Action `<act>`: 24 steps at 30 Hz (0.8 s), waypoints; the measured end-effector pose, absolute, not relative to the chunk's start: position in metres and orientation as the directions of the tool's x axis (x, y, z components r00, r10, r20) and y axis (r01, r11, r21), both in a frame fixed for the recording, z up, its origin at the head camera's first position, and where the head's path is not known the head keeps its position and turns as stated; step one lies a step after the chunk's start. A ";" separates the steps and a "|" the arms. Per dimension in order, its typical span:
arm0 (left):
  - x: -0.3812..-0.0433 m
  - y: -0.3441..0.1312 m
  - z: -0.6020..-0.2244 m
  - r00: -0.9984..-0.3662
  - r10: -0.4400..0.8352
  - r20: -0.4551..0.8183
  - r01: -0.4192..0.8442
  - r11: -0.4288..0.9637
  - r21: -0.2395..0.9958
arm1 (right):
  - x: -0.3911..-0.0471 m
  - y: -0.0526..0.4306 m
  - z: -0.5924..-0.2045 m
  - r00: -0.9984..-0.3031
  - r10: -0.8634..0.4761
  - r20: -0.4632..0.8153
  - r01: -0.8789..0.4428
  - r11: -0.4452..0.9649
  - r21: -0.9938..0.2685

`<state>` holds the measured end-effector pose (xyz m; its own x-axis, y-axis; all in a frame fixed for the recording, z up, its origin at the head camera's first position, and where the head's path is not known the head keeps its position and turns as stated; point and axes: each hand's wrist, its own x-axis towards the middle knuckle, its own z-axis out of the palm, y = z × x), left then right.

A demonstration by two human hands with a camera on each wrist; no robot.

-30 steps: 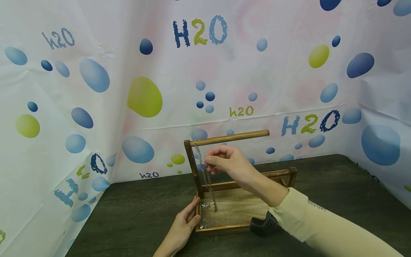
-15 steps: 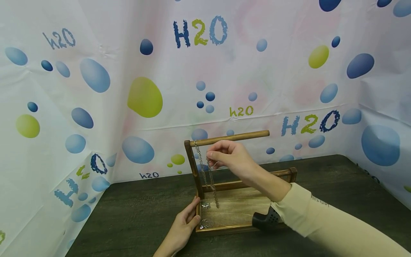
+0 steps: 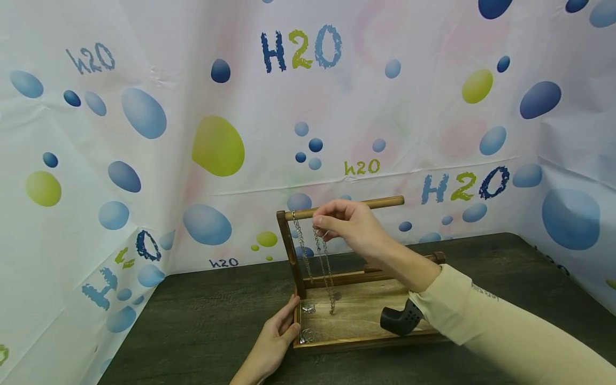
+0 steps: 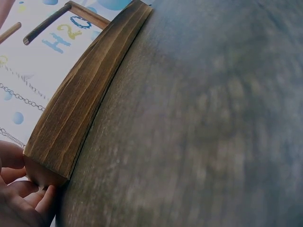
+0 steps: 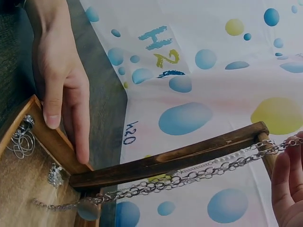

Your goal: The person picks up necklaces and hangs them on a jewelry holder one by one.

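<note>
My right hand (image 3: pixel 353 227) pinches a silver chain necklace (image 3: pixel 329 272) just below the bar of a wooden jewelry stand (image 3: pixel 385 202). The chain hangs down over the tray base, and a round disc pendant (image 5: pixel 88 209) shows low on it in the right wrist view. Another silver necklace (image 3: pixel 299 232) is looped over the bar near its left end. My left hand (image 3: pixel 270 338) rests against the tray's left end; in the right wrist view its fingers lie fairly straight along the wooden wall (image 5: pixel 57 137). The left wrist view shows fingertips touching a tray corner (image 4: pixel 45 172).
Inside the tray, thin silver hoops (image 3: pixel 309 335) lie at the front left corner, with a small sparkly piece (image 3: pixel 308 308) behind them. A black wrist device (image 3: pixel 401 319) is under my right forearm. The dark table (image 3: pixel 202 315) meets a printed curtain (image 3: pixel 269 96) behind.
My right hand has risen and shifted slightly right, lifting the necklace away from the one hanging on the bar. The left hand has stayed at the tray's end.
</note>
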<state>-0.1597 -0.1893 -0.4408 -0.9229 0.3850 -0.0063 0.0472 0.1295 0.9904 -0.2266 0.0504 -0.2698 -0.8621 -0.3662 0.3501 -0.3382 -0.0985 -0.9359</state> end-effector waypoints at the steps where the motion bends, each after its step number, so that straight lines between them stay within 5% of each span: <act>1: -0.160 -0.189 -0.441 -0.923 0.385 -0.006 0.049 0.132 0.990 | -0.227 0.051 -0.269 -0.864 -0.364 0.349 -0.338 -0.097 -0.936; 24: -0.160 -0.190 -0.442 -0.926 0.378 -0.004 0.054 0.145 0.988 | -0.231 0.053 -0.250 -0.854 -0.370 0.366 -0.356 -0.097 -0.930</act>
